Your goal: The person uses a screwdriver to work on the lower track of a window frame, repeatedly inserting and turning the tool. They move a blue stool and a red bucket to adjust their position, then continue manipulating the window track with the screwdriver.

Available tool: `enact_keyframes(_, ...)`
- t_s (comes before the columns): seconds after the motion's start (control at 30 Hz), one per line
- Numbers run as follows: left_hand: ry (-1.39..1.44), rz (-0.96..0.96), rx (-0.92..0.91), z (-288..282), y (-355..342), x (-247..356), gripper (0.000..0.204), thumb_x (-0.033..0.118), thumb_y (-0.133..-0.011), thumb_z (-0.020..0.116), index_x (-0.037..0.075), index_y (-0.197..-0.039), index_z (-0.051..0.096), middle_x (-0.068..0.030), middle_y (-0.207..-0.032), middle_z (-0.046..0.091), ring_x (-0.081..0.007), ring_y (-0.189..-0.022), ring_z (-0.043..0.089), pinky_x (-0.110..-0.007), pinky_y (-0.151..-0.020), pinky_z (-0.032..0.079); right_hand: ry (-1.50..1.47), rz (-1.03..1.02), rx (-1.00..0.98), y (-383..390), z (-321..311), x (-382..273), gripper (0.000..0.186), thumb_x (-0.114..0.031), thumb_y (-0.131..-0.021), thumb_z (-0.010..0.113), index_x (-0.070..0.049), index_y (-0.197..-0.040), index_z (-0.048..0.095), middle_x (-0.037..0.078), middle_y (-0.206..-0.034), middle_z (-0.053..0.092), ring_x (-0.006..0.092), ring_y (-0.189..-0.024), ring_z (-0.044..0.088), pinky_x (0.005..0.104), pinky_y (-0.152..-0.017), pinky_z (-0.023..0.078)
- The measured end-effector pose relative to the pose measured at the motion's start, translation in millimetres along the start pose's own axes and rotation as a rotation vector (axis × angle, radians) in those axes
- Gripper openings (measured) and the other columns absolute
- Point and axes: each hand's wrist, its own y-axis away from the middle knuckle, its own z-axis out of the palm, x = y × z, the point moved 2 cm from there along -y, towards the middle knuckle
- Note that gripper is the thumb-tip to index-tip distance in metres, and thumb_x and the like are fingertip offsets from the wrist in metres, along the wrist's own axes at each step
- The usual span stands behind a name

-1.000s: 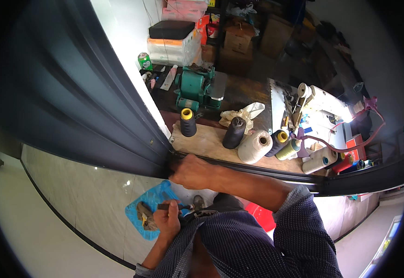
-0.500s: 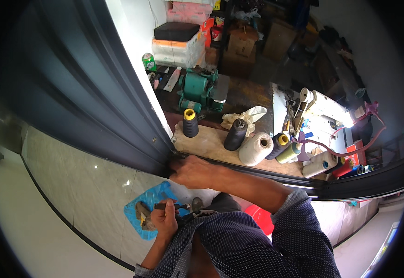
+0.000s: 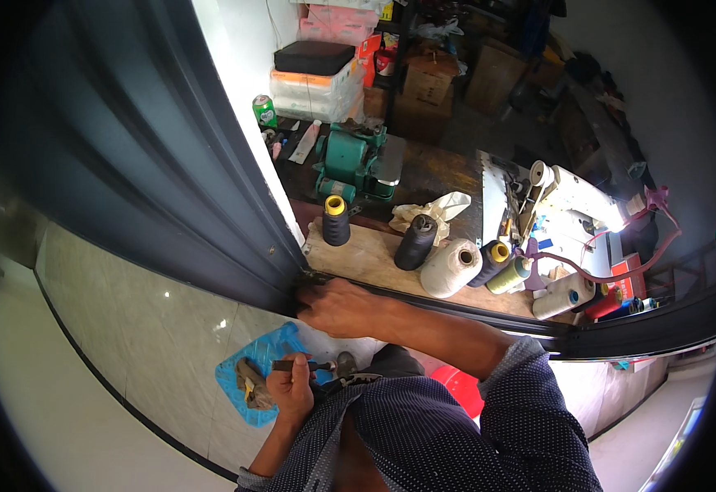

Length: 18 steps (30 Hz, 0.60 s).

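Note:
My left hand (image 3: 291,392) is closed around a dark, short bar-like tool (image 3: 282,366), held level in front of my body with the thumb on top; its exact kind does not show. My right arm reaches across to the left. At the corner where the dark metal door panel (image 3: 169,156) meets the window sill, my right hand (image 3: 342,308) is closed with bent fingers. The fingertips lie in shadow against the dark frame (image 3: 432,305), so anything in them is hidden. Just beyond it, a black thread cone (image 3: 336,227) stands on the wooden sill board (image 3: 374,250).
More thread cones line the sill, among them a large white cone (image 3: 450,275). Behind are a green machine (image 3: 348,156) and a lit white sewing machine (image 3: 575,193). On the tiled floor lie a blue plastic piece (image 3: 239,394) with brown cloth and a red round object (image 3: 460,389).
Very little differs. My right hand shifts slightly at the frame corner, while my left hand keeps its hold on the dark tool. The whole view has moved a touch.

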Motion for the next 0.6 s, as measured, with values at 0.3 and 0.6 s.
enact_keyframes(0.3,-0.011,-0.023,-0.010,1,-4,-2,0.031,0.023,-0.103,0.060,-0.003,-0.089,0.069,-0.0060,-0.078,0.068,-0.0097,-0.061,0.059,-0.025,-0.056,0.045,-0.013,0.026,0.013,2,3,1,0.007,-0.006,-0.072,0.065,-0.001,-0.077,0.064,0.017,-0.088,0.064,0.0314,-0.087,0.068,0.0411,-0.066,0.058)
enact_keyframes(0.6,0.003,-0.010,-0.020,1,-9,-6,0.031,0.023,-0.103,0.060,-0.004,-0.090,0.068,-0.0067,-0.079,0.068,-0.0103,-0.062,0.059,-0.026,-0.057,0.046,-0.063,0.091,-0.163,-6,-6,-1,0.010,-0.006,-0.073,0.066,0.001,-0.080,0.067,0.019,-0.090,0.065,0.0343,-0.086,0.070,0.0433,-0.068,0.059)
